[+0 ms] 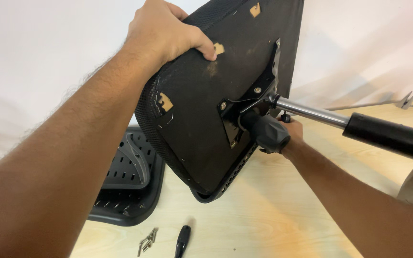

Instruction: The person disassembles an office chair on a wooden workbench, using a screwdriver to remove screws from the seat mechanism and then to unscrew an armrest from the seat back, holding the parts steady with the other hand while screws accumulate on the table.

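Left hand (168, 33): clamped over upper rim of office chair seat (206, 110), tilting its underside toward the camera so the mounting plate (249, 102) shows. Right hand (290, 136): closed around adjustment knob (268, 133) beside gas lift cylinder (359, 125). Below: backrest shell (127, 181), screws (147, 240), screwdriver (182, 241) on wooden floor (264, 220).

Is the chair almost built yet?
Partly. The metal plate and gas cylinder sit on the seat underside. The left hand grips the seat's edge; the right hand is at the lever. The backrest, screws and screwdriver lie unused on the floor.
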